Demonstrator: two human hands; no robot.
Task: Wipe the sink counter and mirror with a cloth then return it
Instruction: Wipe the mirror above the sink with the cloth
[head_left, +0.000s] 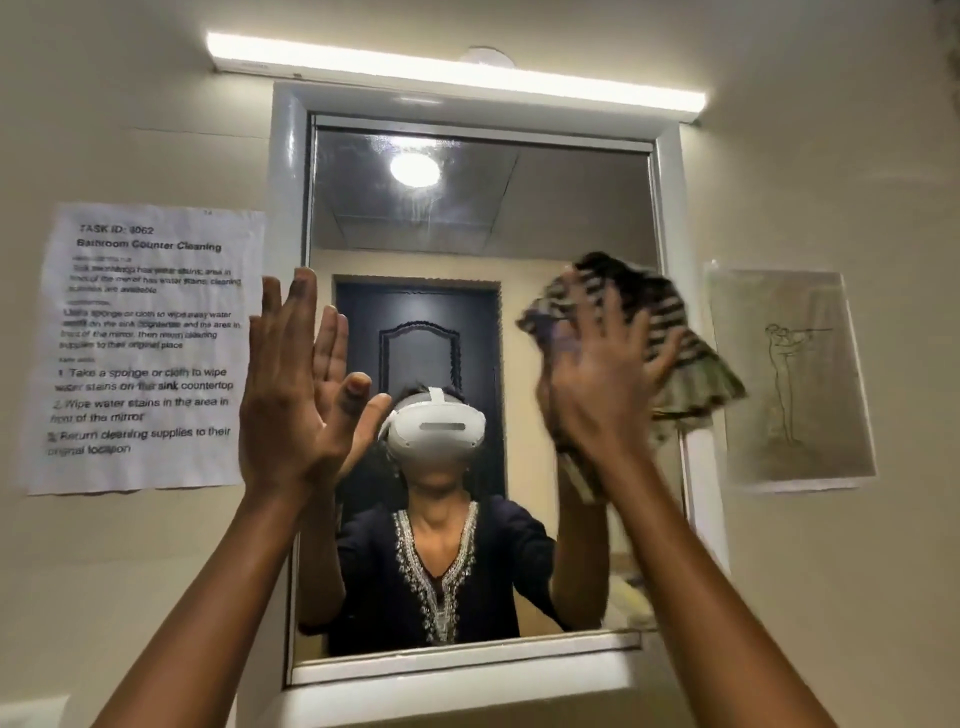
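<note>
A white-framed mirror (467, 208) hangs on the wall straight ahead. My right hand (602, 384) presses a striped dark-and-tan cloth (649, 312) flat against the mirror's right side, fingers spread over it. My left hand (291, 395) is raised with an open palm at the mirror's left edge, holding nothing; it seems to touch the frame or glass. The glass reflects both arms and a person wearing a white headset. The sink counter is out of view.
A printed task sheet (145, 348) is taped to the wall left of the mirror, a line drawing (795, 374) to its right. A lit tube lamp (457, 70) sits above. A white ledge (467, 670) runs under the mirror.
</note>
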